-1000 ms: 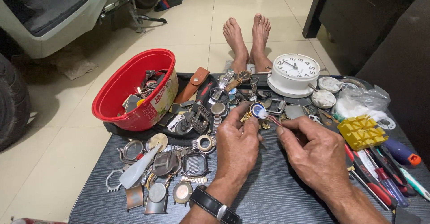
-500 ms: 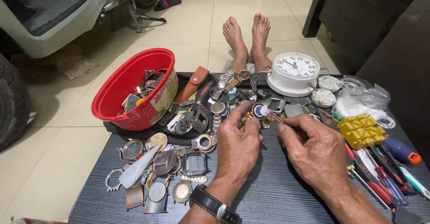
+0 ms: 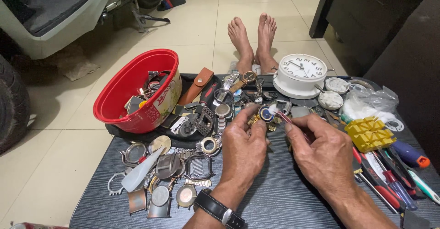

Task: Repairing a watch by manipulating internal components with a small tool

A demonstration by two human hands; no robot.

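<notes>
My left hand (image 3: pixel 244 147) pinches a small gold watch with a blue dial (image 3: pixel 264 114) between thumb and fingers, just above the dark striped table (image 3: pixel 275 206). A black-strapped wristwatch (image 3: pixel 219 209) sits on that wrist. My right hand (image 3: pixel 321 151) grips a thin red-handled tool (image 3: pixel 288 119), and its tip touches the watch's face. Loose watch cases, bezels and bracelet pieces (image 3: pixel 183 169) lie left of my left hand.
A red plastic bowl (image 3: pixel 123 91) with watch parts stands at the table's left rear. A white alarm clock (image 3: pixel 302 74) sits at the back, a yellow holder (image 3: pixel 369 133) and several screwdrivers (image 3: pixel 389 183) on the right. My bare feet (image 3: pixel 254 36) rest on the tiled floor beyond.
Both hands have stayed nearly in place. The tool tip has shifted slightly on the watch's face and the watch has turned a little in my left fingers.
</notes>
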